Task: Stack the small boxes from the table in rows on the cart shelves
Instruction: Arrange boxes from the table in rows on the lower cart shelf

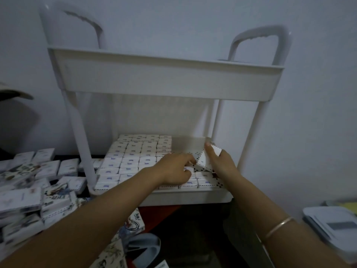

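A white two-shelf cart [166, 78] stands against the wall. Its lower shelf [185, 198] holds neat rows of small white boxes [131, 157] with blue marks. My right hand [220, 161] grips a small white box with a dotted edge [205, 158], tilted over the shelf's right side. My left hand [175, 168] rests beside it with fingertips touching that box and the row beneath. More loose small boxes [48, 169] lie piled on the dark table [83, 192] at the left.
The cart's upper shelf [166, 60] is above my hands, its inside hidden. A grey lidded container [332, 227] sits at the lower right. Patterned boxes [131, 221] and a grey object [144, 248] lie below the cart's front edge. A dark shape is at the far left.
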A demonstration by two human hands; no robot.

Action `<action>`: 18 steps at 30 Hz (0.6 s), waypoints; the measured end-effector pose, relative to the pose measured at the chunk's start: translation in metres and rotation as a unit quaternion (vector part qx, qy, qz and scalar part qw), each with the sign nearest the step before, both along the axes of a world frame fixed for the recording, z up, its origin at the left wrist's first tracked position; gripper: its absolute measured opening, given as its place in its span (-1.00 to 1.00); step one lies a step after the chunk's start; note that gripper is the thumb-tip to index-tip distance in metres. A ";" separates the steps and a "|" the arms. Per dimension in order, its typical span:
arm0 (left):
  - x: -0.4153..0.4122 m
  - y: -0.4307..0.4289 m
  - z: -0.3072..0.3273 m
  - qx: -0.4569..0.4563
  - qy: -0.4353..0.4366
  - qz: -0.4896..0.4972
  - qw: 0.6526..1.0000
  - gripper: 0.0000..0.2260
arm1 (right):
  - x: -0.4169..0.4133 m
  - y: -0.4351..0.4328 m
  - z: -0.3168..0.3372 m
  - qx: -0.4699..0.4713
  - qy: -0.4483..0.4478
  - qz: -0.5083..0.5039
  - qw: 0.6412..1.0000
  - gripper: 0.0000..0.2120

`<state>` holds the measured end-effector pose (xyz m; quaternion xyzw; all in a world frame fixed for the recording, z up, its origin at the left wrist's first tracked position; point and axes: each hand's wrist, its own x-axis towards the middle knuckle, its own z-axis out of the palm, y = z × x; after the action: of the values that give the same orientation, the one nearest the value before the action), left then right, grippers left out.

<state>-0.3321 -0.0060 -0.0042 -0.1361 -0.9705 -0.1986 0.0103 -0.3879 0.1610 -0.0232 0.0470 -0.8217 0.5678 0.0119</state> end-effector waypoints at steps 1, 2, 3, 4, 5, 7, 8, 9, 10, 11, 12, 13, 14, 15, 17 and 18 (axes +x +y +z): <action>0.001 0.000 -0.001 0.003 0.005 0.001 1.000 -0.63 | 0.000 -0.003 -0.002 0.030 0.023 -0.014 0.999 -0.42; 0.001 -0.001 -0.002 0.005 0.009 0.004 1.000 -0.64 | 0.000 -0.005 -0.003 0.066 0.047 -0.027 0.996 -0.43; 0.002 -0.002 -0.002 0.006 0.012 0.007 1.000 -0.65 | 0.001 -0.006 -0.005 0.098 0.069 -0.034 0.992 -0.47; 0.003 -0.002 -0.002 0.009 0.015 0.009 1.000 -0.66 | 0.002 -0.007 -0.006 0.115 0.092 -0.024 0.989 -0.55; 0.004 -0.003 -0.002 0.011 0.018 0.010 1.000 -0.67 | 0.002 -0.008 -0.006 0.119 0.111 0.003 0.987 -0.63; 0.008 -0.003 -0.001 0.012 0.031 0.014 0.999 -0.70 | 0.001 -0.009 -0.007 0.114 0.116 0.075 0.984 -0.68; 0.010 -0.004 -0.002 0.009 0.041 0.017 0.999 -0.71 | 0.001 -0.009 -0.007 0.112 0.100 0.100 0.984 -0.63; 0.011 -0.004 -0.002 0.004 0.053 0.021 0.998 -0.72 | 0.002 -0.008 -0.006 0.106 0.081 0.116 0.984 -0.59; 0.012 -0.005 -0.003 -0.002 0.062 0.025 0.998 -0.72 | 0.003 -0.007 -0.005 0.089 0.058 0.123 0.987 -0.59; 0.013 -0.005 -0.003 -0.005 0.068 0.028 0.997 -0.71 | 0.004 -0.006 -0.004 0.064 0.034 0.123 0.990 -0.60; 0.015 -0.006 -0.004 -0.006 0.070 0.030 0.997 -0.71 | 0.005 -0.005 -0.003 0.038 0.011 0.117 0.992 -0.59; 0.015 -0.006 -0.005 -0.003 0.074 0.030 0.997 -0.71 | 0.006 -0.004 -0.002 0.018 -0.012 0.107 0.994 -0.58; 0.016 -0.006 -0.006 -0.001 0.084 0.029 0.996 -0.72 | 0.006 -0.004 -0.001 0.004 -0.025 0.098 0.995 -0.60; 0.016 -0.006 -0.007 -0.004 0.099 0.031 0.995 -0.72 | 0.006 -0.004 0.000 0.000 -0.025 0.089 0.996 -0.68; 0.017 -0.007 -0.009 -0.020 0.126 0.039 0.991 -0.71 | 0.007 -0.006 0.002 0.014 -0.010 0.079 0.997 -0.78; 0.017 -0.008 -0.009 -0.025 0.130 0.041 0.990 -0.70 | 0.007 -0.006 0.002 0.027 -0.011 0.076 0.997 -0.78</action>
<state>-0.3149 -0.0142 -0.0136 -0.1207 -0.9705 -0.1540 0.1410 -0.3810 0.1548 -0.0214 0.1032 -0.8307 0.5455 -0.0417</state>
